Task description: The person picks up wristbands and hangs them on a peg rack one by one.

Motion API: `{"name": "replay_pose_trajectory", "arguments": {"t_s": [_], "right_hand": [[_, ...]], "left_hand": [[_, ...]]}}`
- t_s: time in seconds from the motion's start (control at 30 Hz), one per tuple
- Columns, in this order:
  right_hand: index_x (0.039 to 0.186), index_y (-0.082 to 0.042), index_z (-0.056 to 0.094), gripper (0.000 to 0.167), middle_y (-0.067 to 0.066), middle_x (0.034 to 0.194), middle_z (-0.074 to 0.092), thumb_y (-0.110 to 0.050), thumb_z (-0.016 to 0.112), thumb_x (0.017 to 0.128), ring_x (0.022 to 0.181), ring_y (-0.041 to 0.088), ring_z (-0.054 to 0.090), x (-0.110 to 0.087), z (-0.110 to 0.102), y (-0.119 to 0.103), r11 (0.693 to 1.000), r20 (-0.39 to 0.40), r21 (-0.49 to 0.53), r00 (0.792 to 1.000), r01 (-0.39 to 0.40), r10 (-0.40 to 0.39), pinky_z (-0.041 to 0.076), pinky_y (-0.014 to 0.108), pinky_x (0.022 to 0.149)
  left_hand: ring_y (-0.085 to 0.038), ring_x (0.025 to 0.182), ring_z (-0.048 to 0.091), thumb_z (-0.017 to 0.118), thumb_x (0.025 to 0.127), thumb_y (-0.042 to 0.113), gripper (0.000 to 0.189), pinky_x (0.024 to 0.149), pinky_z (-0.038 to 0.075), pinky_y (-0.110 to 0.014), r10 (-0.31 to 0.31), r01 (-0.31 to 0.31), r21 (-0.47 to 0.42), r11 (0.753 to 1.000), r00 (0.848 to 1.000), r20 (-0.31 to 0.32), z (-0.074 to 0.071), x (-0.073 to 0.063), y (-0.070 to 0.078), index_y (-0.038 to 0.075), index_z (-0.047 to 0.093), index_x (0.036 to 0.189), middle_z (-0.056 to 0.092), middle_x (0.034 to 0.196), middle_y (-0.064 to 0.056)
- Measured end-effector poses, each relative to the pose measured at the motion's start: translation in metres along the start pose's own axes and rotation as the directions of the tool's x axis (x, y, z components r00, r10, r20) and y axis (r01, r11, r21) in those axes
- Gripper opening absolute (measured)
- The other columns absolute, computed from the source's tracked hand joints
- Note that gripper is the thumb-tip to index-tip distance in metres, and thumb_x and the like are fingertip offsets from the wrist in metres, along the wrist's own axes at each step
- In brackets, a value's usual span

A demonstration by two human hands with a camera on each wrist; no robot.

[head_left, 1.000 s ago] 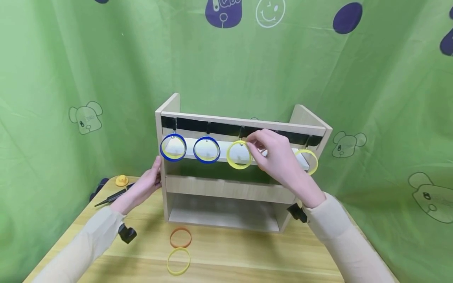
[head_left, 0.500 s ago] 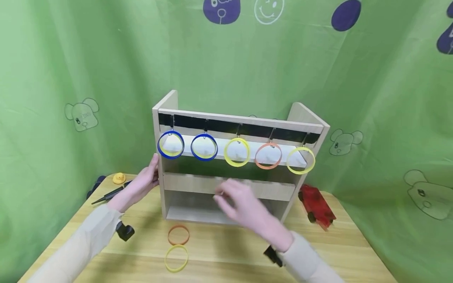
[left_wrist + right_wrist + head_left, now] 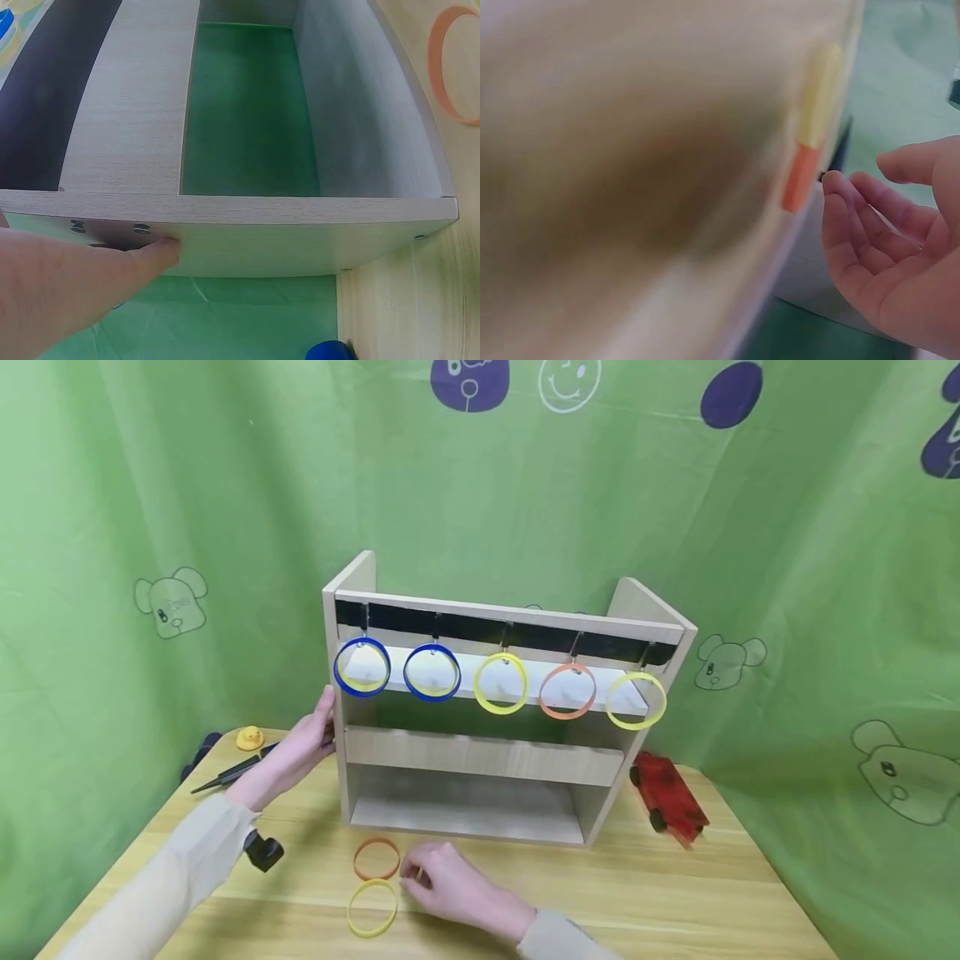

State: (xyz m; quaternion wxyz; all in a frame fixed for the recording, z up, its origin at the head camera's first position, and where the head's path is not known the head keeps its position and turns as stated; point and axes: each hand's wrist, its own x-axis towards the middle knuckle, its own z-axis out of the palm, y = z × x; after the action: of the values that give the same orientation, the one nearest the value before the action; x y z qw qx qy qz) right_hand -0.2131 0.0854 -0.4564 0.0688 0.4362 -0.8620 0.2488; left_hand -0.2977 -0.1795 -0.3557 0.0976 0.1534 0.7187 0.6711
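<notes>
An orange wristband (image 3: 356, 862) and a yellow wristband (image 3: 349, 913) lie on the table in front of a pale wooden shelf (image 3: 483, 756). Just right of both is my right hand (image 3: 453, 889), fingers loosely bent; the right wrist view shows nothing between thumb and fingers. My left hand (image 3: 302, 747) rests against the shelf's left outer side, and its thumb touches the panel in the left wrist view. From hooks along the shelf's black strip hang blue bands (image 3: 363, 693) with yellow ones behind, a yellow band (image 3: 501, 710), an orange band (image 3: 567, 716) and another yellow band (image 3: 636, 725).
A red toy car (image 3: 669, 795) stands right of the shelf. On the left are a small yellow rubber duck (image 3: 250, 738) and a dark pointed tool (image 3: 236, 772), partly behind my left arm. Green curtain (image 3: 480, 502) surrounds the table.
My right hand has left the hung orange band and come down to the table beside the loose wristbands. The left hand stays at the shelf's side.
</notes>
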Motion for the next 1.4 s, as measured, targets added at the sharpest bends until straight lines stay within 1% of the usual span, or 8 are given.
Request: {"name": "replay_pose_trajectory", "arguments": {"t_s": [0.2, 0.3, 0.43, 0.67, 0.87, 1.13, 1.33, 1.4], "right_hand": [[0.085, -0.009, 0.07, 0.004, -0.002, 0.075, 0.069, -0.005, 0.071, 0.084, 0.065, -0.007, 0.05, 0.004, 0.018, 0.002, 0.999, 0.014, -0.026, 0.999, -0.036, 0.036, 0.04, -0.003, 0.06], [0.084, -0.009, 0.07, 0.003, -0.003, 0.075, 0.067, -0.009, 0.072, 0.085, 0.064, -0.007, 0.05, 0.007, 0.022, 0.002, 0.997, 0.036, -0.048, 0.997, -0.066, 0.068, 0.039, -0.003, 0.058], [0.084, -0.009, 0.07, 0.008, -0.003, 0.075, 0.065, -0.015, 0.074, 0.086, 0.065, -0.006, 0.048, 0.01, 0.024, 0.001, 0.993, 0.07, -0.066, 0.993, -0.094, 0.099, 0.037, -0.002, 0.057], [0.082, -0.01, 0.069, 0.006, -0.004, 0.072, 0.063, -0.012, 0.075, 0.083, 0.065, -0.008, 0.038, 0.014, 0.026, 0.0, 0.991, 0.075, -0.123, 0.995, -0.049, 0.059, 0.032, -0.002, 0.055], [0.083, -0.009, 0.071, 0.007, -0.004, 0.074, 0.066, -0.003, 0.071, 0.081, 0.065, -0.008, 0.044, 0.014, 0.025, -0.002, 0.99, 0.074, -0.137, 0.997, -0.015, 0.025, 0.035, -0.003, 0.057], [0.088, -0.008, 0.072, 0.008, -0.001, 0.081, 0.074, -0.002, 0.068, 0.086, 0.067, -0.009, 0.053, 0.01, 0.009, -0.006, 0.997, 0.068, -0.064, 0.996, -0.047, 0.051, 0.042, -0.003, 0.061], [0.089, -0.003, 0.071, 0.008, 0.005, 0.082, 0.075, 0.003, 0.067, 0.086, 0.068, -0.004, 0.06, 0.006, -0.016, -0.006, 1.0, 0.016, -0.004, 1.0, -0.021, 0.021, 0.046, -0.002, 0.063], [0.089, -0.003, 0.071, 0.008, 0.006, 0.081, 0.074, 0.003, 0.067, 0.085, 0.068, -0.003, 0.059, 0.004, -0.027, -0.006, 1.0, -0.013, -0.013, 1.0, -0.011, 0.011, 0.046, -0.001, 0.062]], "left_hand": [[-0.047, 0.152, 0.013, 0.012, 0.099, 0.068, 0.092, 0.127, 0.013, -0.056, -0.002, 0.002, 0.006, 1.0, 1.0, 0.005, 0.0, 0.001, 0.001, -0.002, 0.006, 0.158, 0.009, 0.162, -0.032], [-0.047, 0.152, 0.012, 0.011, 0.099, 0.068, 0.092, 0.127, 0.012, -0.056, -0.004, 0.004, 0.007, 1.0, 1.0, 0.011, 0.0, 0.0, 0.002, -0.002, 0.005, 0.158, 0.009, 0.162, -0.032], [-0.047, 0.152, 0.01, 0.011, 0.099, 0.068, 0.091, 0.127, 0.011, -0.056, -0.005, 0.005, 0.005, 1.0, 1.0, 0.011, -0.001, 0.0, 0.003, -0.002, 0.005, 0.158, 0.008, 0.163, -0.032], [-0.047, 0.152, 0.01, 0.01, 0.099, 0.068, 0.092, 0.127, 0.011, -0.055, 0.001, -0.001, 0.007, 1.0, 1.0, 0.009, -0.001, 0.0, 0.003, -0.003, 0.006, 0.157, 0.008, 0.163, -0.032], [-0.047, 0.152, 0.01, 0.011, 0.099, 0.068, 0.092, 0.128, 0.011, -0.055, -0.005, 0.005, -0.001, 1.0, 1.0, 0.008, -0.001, 0.0, 0.003, -0.003, 0.005, 0.157, 0.007, 0.163, -0.032], [-0.046, 0.152, 0.013, 0.011, 0.098, 0.07, 0.094, 0.127, 0.013, -0.055, -0.014, 0.013, 0.015, 1.0, 1.0, 0.004, -0.001, 0.002, 0.0, -0.002, 0.007, 0.158, 0.011, 0.163, -0.031], [-0.047, 0.152, 0.011, 0.011, 0.097, 0.071, 0.095, 0.127, 0.012, -0.056, -0.006, 0.006, 0.019, 1.0, 1.0, 0.009, -0.001, 0.001, 0.0, -0.003, 0.006, 0.157, 0.009, 0.162, -0.032], [-0.047, 0.152, 0.012, 0.011, 0.097, 0.071, 0.095, 0.127, 0.012, -0.056, -0.006, 0.006, 0.016, 1.0, 1.0, 0.007, -0.001, 0.0, 0.0, -0.002, 0.006, 0.158, 0.01, 0.162, -0.032]]}}
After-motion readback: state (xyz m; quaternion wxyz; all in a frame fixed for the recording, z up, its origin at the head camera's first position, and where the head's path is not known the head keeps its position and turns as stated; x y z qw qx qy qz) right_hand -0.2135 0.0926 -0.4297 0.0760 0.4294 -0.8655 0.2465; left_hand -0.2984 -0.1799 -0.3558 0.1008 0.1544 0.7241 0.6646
